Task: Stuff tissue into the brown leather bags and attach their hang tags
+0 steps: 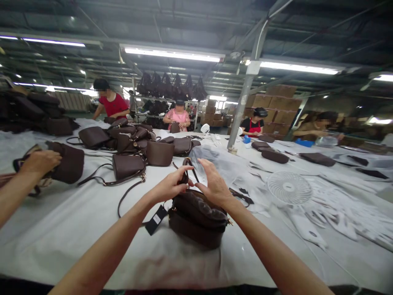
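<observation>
A dark strap is apparently pinched by the left hand, the right hand being held spread and unclenched beside it, above the brown bag.

From where I stand, no word or number can be read. The black hang tag beside the dark brown bag bears a pale sticker, its marks too small and blurred to make out. On the counter, the white fan has a small dark oval on its base; badge or button, I can't tell. Any print on the stacked cardboard boxes is too distant to read.
</observation>
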`<state>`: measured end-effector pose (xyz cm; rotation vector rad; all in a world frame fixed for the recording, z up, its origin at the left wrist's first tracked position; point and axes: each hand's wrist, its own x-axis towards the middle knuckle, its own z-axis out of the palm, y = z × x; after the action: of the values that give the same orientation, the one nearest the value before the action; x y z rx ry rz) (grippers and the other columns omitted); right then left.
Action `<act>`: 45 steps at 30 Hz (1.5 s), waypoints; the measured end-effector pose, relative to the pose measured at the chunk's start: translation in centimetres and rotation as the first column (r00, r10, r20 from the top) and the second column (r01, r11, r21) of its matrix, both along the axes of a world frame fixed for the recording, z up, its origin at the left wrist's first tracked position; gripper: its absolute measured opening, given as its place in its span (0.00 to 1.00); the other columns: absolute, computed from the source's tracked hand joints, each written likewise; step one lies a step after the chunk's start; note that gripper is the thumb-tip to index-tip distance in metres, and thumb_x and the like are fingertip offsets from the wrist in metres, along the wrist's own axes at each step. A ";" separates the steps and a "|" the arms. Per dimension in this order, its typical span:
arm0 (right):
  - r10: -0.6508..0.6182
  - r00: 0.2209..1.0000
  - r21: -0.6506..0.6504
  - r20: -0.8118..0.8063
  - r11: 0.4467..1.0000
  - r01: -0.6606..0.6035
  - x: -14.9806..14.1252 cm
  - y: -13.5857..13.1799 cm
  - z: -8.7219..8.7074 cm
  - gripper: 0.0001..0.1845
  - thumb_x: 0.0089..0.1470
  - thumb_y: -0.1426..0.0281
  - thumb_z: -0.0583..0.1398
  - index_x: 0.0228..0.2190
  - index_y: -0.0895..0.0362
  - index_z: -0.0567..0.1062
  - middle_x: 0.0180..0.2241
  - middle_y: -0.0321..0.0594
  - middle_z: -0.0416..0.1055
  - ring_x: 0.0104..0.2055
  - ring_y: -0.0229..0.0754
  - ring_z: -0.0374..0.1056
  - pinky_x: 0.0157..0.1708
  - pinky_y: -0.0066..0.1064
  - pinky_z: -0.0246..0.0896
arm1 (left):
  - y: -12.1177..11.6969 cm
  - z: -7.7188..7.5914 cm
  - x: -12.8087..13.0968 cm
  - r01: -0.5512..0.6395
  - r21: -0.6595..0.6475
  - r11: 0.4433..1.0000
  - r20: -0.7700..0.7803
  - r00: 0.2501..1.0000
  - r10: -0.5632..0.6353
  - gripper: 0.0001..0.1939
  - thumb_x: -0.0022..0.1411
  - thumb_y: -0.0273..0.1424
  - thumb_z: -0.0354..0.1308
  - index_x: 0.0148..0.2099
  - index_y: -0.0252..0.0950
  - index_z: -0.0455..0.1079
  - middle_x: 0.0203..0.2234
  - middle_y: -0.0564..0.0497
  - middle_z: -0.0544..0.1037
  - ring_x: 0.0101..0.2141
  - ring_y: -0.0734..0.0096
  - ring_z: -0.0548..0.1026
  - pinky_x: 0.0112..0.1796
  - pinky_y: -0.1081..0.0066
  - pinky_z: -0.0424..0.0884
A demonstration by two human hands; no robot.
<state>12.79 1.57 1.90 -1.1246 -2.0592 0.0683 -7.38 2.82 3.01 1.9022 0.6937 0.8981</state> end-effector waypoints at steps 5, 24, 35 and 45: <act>0.297 0.942 -0.050 0.155 0.955 -0.293 -0.8 2.9 0.8 0.45 0.40 0.79 0.64 0.61 0.63 0.58 0.62 0.53 0.57 0.66 0.51 0.47 0.65 0.45 0.40 | -1.2 1.8 0.3 0.046 0.322 0.946 -0.253 0.967 0.040 0.24 0.50 0.17 0.51 0.48 0.39 0.74 0.34 0.50 0.79 0.35 0.64 0.75 0.41 0.71 0.65; 0.048 0.962 -0.322 0.270 0.946 0.044 4.9 -0.6 8.4 0.07 0.61 0.71 0.53 0.36 0.57 0.72 0.25 0.34 0.72 0.25 0.36 0.69 0.26 0.25 0.57 | 0.9 -4.8 -2.5 -0.362 -0.053 0.931 -0.006 0.932 0.362 0.10 0.54 0.34 0.56 0.36 0.35 0.74 0.22 0.53 0.73 0.25 0.70 0.68 0.28 0.73 0.60; -0.293 0.813 0.189 0.503 0.955 0.227 2.2 -2.2 11.3 0.14 0.63 0.76 0.49 0.43 0.56 0.72 0.39 0.43 0.76 0.39 0.42 0.73 0.33 0.26 0.60 | -0.3 2.3 2.4 -0.114 -0.045 0.992 0.058 0.992 0.117 0.11 0.54 0.30 0.60 0.41 0.34 0.72 0.25 0.52 0.76 0.26 0.71 0.72 0.28 0.73 0.65; 0.093 0.941 -0.238 0.326 0.971 -0.013 5.3 -5.3 2.6 0.11 0.60 0.70 0.52 0.40 0.52 0.74 0.35 0.37 0.77 0.38 0.43 0.73 0.38 0.30 0.63 | 5.0 2.2 -2.3 0.181 -0.629 0.756 0.743 0.428 0.515 0.22 0.72 0.30 0.31 0.26 0.36 0.56 0.22 0.50 0.72 0.22 0.76 0.73 0.26 0.74 0.70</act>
<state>18.13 -3.71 4.53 -1.2942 -2.4348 0.1586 -9.66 7.85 5.25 0.5060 0.4139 1.4186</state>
